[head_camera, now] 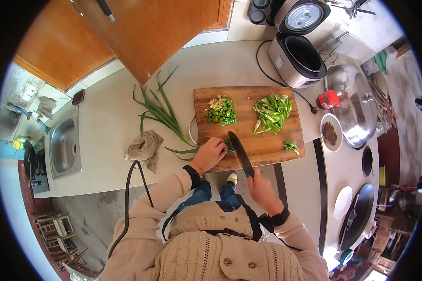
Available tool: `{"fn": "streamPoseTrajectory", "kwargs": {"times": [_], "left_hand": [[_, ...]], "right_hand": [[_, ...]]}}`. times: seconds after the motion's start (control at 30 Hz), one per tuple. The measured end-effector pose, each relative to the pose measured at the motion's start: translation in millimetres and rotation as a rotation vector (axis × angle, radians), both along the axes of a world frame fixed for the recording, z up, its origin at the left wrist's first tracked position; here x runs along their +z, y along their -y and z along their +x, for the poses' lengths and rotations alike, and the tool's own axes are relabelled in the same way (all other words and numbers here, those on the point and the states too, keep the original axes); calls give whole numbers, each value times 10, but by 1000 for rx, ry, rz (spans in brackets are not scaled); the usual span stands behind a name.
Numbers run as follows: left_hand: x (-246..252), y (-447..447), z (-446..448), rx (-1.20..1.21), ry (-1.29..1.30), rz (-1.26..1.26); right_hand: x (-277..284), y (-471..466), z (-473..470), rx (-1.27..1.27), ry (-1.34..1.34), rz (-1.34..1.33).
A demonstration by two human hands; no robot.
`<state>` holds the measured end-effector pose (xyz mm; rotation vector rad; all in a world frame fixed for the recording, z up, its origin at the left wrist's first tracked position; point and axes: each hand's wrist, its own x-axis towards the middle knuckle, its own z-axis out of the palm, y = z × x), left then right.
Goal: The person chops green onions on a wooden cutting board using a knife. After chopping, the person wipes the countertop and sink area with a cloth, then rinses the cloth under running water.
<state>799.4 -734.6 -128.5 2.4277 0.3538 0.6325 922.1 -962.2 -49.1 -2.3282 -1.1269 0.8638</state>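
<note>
With curled fingers, my left hand [211, 154] presses long green scallion leaves [188, 151] onto the wooden cutting board [270, 154]. My right hand [264, 191] grips a kitchen knife [240, 154], its dark blade beside the cut end of the leaves and just right of my left fingers. Chopped green pepper with pale minced pieces [222, 110] lies in a heap at the board's far left. A larger pile of sliced green vegetable [273, 113] sits at the far right, and a few cut scallion pieces [291, 147] lie at the near right corner.
More scallion leaves [161, 114] and a crumpled cloth [144, 149] lie left of the board. Right of it are an open rice cooker [297, 59], a red-lidded jar [327, 99], a bowl of brown food [330, 134] and a wok [358, 214]. A steel sink [64, 144] is far left.
</note>
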Motion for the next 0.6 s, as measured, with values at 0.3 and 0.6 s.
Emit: {"fn": "streamPoseTrajectory", "kwargs": {"times": [0.3,0.6], "left_hand": [[13,1,-13,-7,-10,-35],[-2,-4,-18,-1,-33,-51]], "right_hand": [[206,-9,144,88,-63,-2],[-172,-39,14,48,-34,5]]}}
